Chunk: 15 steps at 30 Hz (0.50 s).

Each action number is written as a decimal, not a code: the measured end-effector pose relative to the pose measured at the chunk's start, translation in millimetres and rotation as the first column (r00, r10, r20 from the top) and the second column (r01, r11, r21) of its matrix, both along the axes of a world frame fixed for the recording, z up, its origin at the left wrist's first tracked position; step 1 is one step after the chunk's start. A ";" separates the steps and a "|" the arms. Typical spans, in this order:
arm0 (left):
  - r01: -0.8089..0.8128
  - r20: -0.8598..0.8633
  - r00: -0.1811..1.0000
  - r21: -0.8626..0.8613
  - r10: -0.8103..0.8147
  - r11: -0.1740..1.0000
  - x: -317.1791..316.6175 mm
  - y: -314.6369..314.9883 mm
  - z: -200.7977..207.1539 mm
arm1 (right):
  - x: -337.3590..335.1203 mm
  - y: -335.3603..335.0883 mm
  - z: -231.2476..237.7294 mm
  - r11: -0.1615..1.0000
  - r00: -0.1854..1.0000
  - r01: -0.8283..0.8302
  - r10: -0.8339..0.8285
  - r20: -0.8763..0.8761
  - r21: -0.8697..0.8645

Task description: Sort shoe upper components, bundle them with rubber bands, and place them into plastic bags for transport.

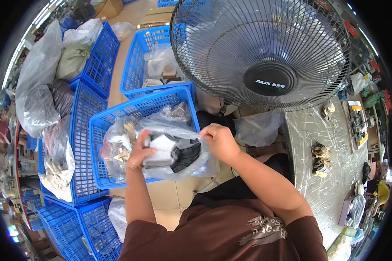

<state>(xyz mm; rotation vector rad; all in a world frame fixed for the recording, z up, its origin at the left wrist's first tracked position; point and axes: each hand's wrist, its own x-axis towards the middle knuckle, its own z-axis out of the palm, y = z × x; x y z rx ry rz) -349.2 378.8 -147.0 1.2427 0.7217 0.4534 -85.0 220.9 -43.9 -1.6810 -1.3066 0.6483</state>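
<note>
Clear plastic bag (178, 152) of grey and black pieces, gripped by left hand (140, 153) and right hand (220, 141), above blue crate (101, 126).

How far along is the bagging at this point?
Done: filled clear bags already sit in the blue crates. In hand: the left hand presses a stack of white and black pieces inside a clear plastic bag, while the right hand pinches the bag's mouth. Left: the bag is still unsealed and not in a crate; loose bundles remain on the table.
</note>
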 end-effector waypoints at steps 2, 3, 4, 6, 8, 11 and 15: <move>-0.321 -0.192 0.931 -0.020 0.312 0.947 4.3 9.1 5.6 | 0.6 1.4 4.4 1.000 0.999 0.030 -0.030 -0.044 0.005; -0.325 -0.193 0.929 -0.014 0.317 0.946 5.5 7.3 7.5 | -0.7 2.0 5.7 1.000 0.999 0.026 -0.026 -0.047 0.010; -0.272 -0.290 0.864 0.422 0.412 0.865 11.5 4.2 7.6 | -1.6 2.8 6.4 0.997 0.996 0.073 -0.073 -0.054 -0.004; -0.144 -0.254 0.808 0.790 0.532 0.596 22.9 -6.8 22.9 | 2.0 5.0 8.4 0.992 0.990 0.124 -0.125 -0.061 -0.013; -0.049 -0.308 0.749 0.857 0.587 0.512 32.1 -27.2 62.6 | 18.4 2.6 9.0 0.962 0.946 0.222 -0.251 -0.203 -0.157; -0.003 -0.283 0.675 0.922 0.682 0.386 12.1 -39.5 89.1 | 20.0 6.5 0.3 0.973 0.947 0.230 -0.217 -0.236 0.029; -0.082 -0.046 0.649 0.988 0.759 0.130 29.1 -22.5 107.5 | 28.6 20.3 2.8 0.973 0.974 0.087 -0.038 -0.225 0.215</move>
